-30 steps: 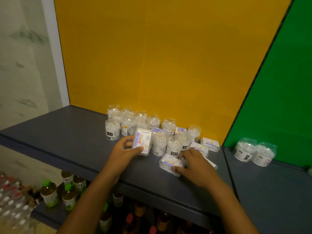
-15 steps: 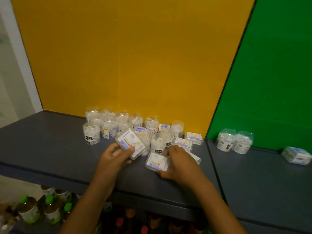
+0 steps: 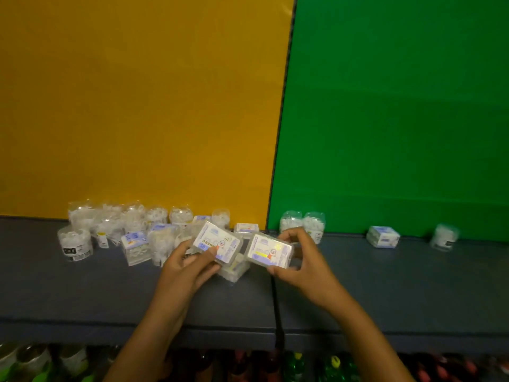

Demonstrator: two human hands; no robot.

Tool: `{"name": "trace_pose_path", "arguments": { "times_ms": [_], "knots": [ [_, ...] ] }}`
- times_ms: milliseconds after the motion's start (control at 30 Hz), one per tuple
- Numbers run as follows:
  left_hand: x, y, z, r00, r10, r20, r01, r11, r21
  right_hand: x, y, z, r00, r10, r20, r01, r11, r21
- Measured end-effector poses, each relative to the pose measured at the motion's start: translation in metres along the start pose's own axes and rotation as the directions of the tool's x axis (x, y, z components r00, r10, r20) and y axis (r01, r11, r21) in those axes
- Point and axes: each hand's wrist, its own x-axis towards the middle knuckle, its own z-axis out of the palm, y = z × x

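A flat labelled box [image 3: 216, 245] is gripped in the left hand [image 3: 187, 267], thumb on its label. A second flat box [image 3: 270, 250] is pinched by the right hand [image 3: 305, 267]. Both are held just beside each other, above the grey shelf [image 3: 82, 293], near the clear jars [image 3: 74, 244].

The dark grey shelf [image 3: 82, 293] carries a cluster of clear round tubs [image 3: 74, 244] before the yellow panel [image 3: 137, 106]. Before the green panel [image 3: 399, 106]: paired tubs [image 3: 291, 222], a labelled box [image 3: 383, 236] and a single tub [image 3: 444, 237]. Bottles [image 3: 333, 365] stand below.
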Motion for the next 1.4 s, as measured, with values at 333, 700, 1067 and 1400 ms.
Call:
{"name": "trace_pose_path", "arguments": {
  "times_ms": [333, 700, 1067, 1400],
  "knots": [
    [-0.051, -0.041, 0.112, 0.994, -0.048, 0.102, 0.059, 0.992, -0.107, -0.080, 0.021, -0.126, 0.983, 0.058, -0.172, -0.051, 0.998, 0.046],
    [-0.066, -0.089, 0.220, 0.973, -0.082, 0.217, 0.087, 0.996, -0.014, -0.143, 0.057, -0.230, 0.938, 0.113, -0.329, -0.103, 0.994, 0.046],
    [-0.014, -0.147, 0.336, 0.932, -0.113, 0.345, 0.147, 0.986, -0.075, -0.144, 0.118, -0.329, 0.871, 0.140, -0.471, -0.166, 0.986, -0.013],
    [0.062, -0.192, 0.452, 0.910, -0.124, 0.395, 0.188, 0.974, -0.129, -0.088, 0.181, -0.424, 0.798, 0.164, -0.580, -0.217, 0.976, -0.024]
  ]
}}
